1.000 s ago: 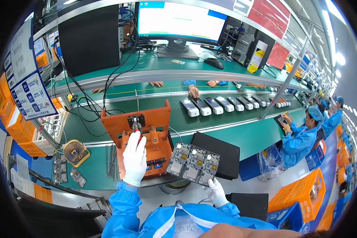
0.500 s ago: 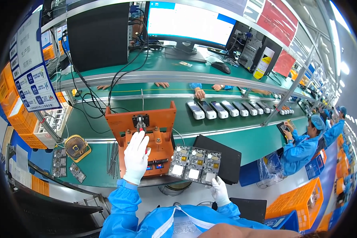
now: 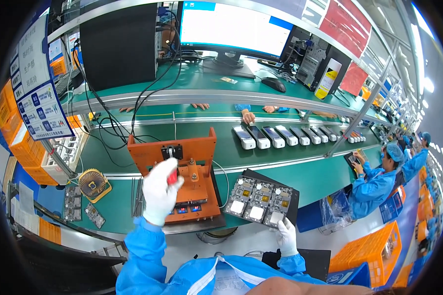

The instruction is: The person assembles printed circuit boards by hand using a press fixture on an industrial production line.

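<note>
My left hand [image 3: 158,192], in a white glove, is closed around the red handle [image 3: 173,176] of a toggle clamp on an orange test fixture [image 3: 205,149]. Part of the clamp is hidden behind the glove. Small lit displays [image 3: 189,209] glow on the fixture's front. To its right, my gloved right hand [image 3: 285,238] grips the near right corner of a panel of joined circuit boards [image 3: 257,197]. White square patches sit along the panel's near side. The panel is over a black flat pad [image 3: 291,206]; whether they touch I cannot tell.
A small fan [image 3: 94,184], loose circuit boards [image 3: 73,204] and thin dark strips [image 3: 137,196] lie left of the fixture. Beyond a metal rail, white handheld devices [image 3: 244,137] stand in a row, with another person's hand [image 3: 248,117] nearby. A co-worker [image 3: 379,172] sits at right.
My left hand has pulled the red handle down toward me. The board panel has moved right with my right hand, away from the fixture and over the black pad.
</note>
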`<state>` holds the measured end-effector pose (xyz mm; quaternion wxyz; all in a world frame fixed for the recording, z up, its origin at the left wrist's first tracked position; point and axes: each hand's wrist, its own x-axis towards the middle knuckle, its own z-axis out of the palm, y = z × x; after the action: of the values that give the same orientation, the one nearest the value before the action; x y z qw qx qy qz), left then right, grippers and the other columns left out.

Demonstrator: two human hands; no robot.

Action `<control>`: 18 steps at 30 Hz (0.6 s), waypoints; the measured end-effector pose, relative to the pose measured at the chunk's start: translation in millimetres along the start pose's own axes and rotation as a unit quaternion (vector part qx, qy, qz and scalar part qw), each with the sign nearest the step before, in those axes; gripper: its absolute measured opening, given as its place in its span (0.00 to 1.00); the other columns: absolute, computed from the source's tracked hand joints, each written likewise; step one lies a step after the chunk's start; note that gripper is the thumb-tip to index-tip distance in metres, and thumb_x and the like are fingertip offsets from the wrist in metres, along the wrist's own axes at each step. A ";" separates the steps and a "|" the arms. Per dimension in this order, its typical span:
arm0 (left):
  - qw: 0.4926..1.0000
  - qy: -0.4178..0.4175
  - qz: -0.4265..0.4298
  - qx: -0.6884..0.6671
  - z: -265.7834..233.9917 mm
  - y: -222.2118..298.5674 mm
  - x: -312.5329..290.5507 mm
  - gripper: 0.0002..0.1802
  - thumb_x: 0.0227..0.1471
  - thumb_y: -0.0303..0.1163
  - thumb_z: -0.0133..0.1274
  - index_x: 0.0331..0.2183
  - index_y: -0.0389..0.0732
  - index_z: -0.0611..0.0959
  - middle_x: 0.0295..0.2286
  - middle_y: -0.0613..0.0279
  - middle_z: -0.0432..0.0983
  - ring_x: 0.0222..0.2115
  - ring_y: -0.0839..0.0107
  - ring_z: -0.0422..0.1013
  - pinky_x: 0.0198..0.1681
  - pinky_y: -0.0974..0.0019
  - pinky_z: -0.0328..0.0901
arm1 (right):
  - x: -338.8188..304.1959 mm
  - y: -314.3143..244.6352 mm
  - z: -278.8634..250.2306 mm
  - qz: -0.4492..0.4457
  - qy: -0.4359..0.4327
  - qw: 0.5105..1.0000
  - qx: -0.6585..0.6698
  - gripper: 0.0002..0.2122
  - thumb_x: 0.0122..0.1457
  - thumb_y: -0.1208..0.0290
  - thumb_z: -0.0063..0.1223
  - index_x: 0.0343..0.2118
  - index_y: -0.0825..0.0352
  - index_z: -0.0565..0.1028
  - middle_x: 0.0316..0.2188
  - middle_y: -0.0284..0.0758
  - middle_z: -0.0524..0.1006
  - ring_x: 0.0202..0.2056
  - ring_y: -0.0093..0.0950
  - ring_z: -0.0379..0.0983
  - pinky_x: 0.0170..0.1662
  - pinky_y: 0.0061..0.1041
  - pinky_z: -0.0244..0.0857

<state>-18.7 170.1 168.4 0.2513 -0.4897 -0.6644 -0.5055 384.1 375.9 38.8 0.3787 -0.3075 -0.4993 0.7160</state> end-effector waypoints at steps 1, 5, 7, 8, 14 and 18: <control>0.999 -0.012 -0.049 -0.009 5.3 -6.2 15.9 0.26 0.50 0.21 0.69 0.52 0.40 0.85 0.46 0.50 0.85 0.47 0.48 0.82 0.51 0.57 0.75 | -1.5 0.4 -5.2 0.002 0.002 1.000 -0.018 0.19 0.74 0.66 0.55 0.62 0.71 0.74 0.52 0.35 0.82 0.47 0.25 0.82 0.46 0.27 0.78; 0.987 0.030 -0.155 -0.038 7.0 -48.4 94.3 0.16 0.67 0.43 0.59 0.49 0.44 0.84 0.22 0.56 0.79 0.24 0.58 0.78 0.31 0.55 0.70 | 14.8 2.7 23.8 0.014 0.010 1.000 0.009 0.18 0.75 0.66 0.53 0.61 0.71 0.74 0.50 0.34 0.83 0.45 0.24 0.81 0.46 0.24 0.76; 0.964 -0.038 -0.253 -0.070 19.2 -54.2 139.0 0.24 0.69 0.55 0.53 0.47 0.43 0.83 0.26 0.58 0.83 0.30 0.54 0.81 0.39 0.53 0.72 | 21.4 6.6 18.8 0.001 0.019 1.000 0.022 0.18 0.75 0.66 0.53 0.60 0.71 0.74 0.48 0.33 0.82 0.45 0.24 0.81 0.46 0.25 0.76; 0.960 -0.039 -0.271 -0.063 36.2 -80.7 147.8 0.27 0.68 0.57 0.52 0.47 0.42 0.83 0.29 0.56 0.85 0.34 0.53 0.82 0.43 0.52 0.72 | 22.1 13.4 13.4 -0.037 0.026 0.999 -0.030 0.16 0.75 0.66 0.54 0.58 0.71 0.74 0.47 0.32 0.81 0.43 0.22 0.80 0.44 0.24 0.75; 0.958 -0.065 -0.280 -0.021 26.4 -131.2 69.1 0.33 0.68 0.58 0.53 0.56 0.39 0.81 0.43 0.50 0.87 0.47 0.52 0.82 0.51 0.56 0.73 | -1.5 14.3 -3.5 -0.065 0.087 0.989 -0.097 0.20 0.74 0.68 0.54 0.62 0.76 0.69 0.50 0.35 0.81 0.43 0.21 0.80 0.42 0.21 0.75; 0.957 -0.056 -0.273 -0.076 -18.9 -70.9 11.1 0.32 0.65 0.41 0.64 0.64 0.39 0.76 0.53 0.49 0.82 0.48 0.64 0.81 0.51 0.63 0.75 | -6.6 -9.5 -51.4 -0.036 0.110 0.993 -0.024 0.25 0.76 0.67 0.53 0.70 0.74 0.64 0.53 0.38 0.81 0.43 0.21 0.80 0.42 0.22 0.75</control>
<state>-90.2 156.5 154.2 0.0284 -0.3352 -0.7454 -0.5756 431.9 397.1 32.1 0.4490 -0.3752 -0.4823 0.6519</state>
